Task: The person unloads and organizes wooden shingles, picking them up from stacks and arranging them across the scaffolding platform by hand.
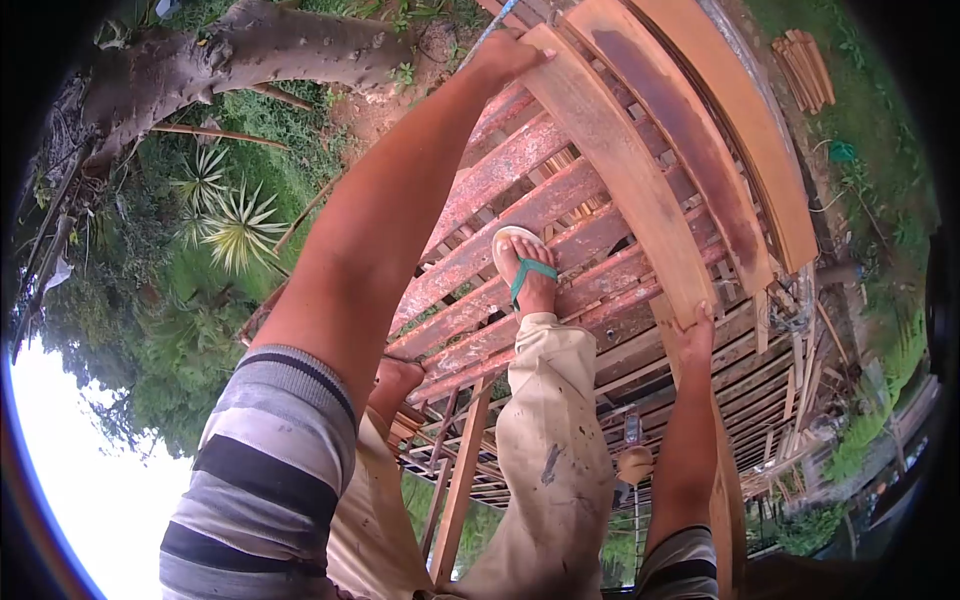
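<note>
A flat wooden plank (pixel 625 165) lies slantwise ahead of me, between my two hands. At its far end my left hand (pixel 512 52) is closed round the edge, the thumb on the upper face. My right hand (pixel 694 333) grips the near end, its fingertips on the top and the rest partly hidden. Just to the right lies a board with a long dark stain (pixel 690 140), beside a stack of wider boards (pixel 735 120). Under the plank run several worn red beams (pixel 515 165).
My foot in a green-strapped sandal (pixel 528 270) stands on the red beams, which have gaps between them. Slatted timber (pixel 740 365) extends lower right. A thick tree trunk (pixel 270 50) crosses the upper left. A bundle of wood pieces (pixel 802 70) lies on grass.
</note>
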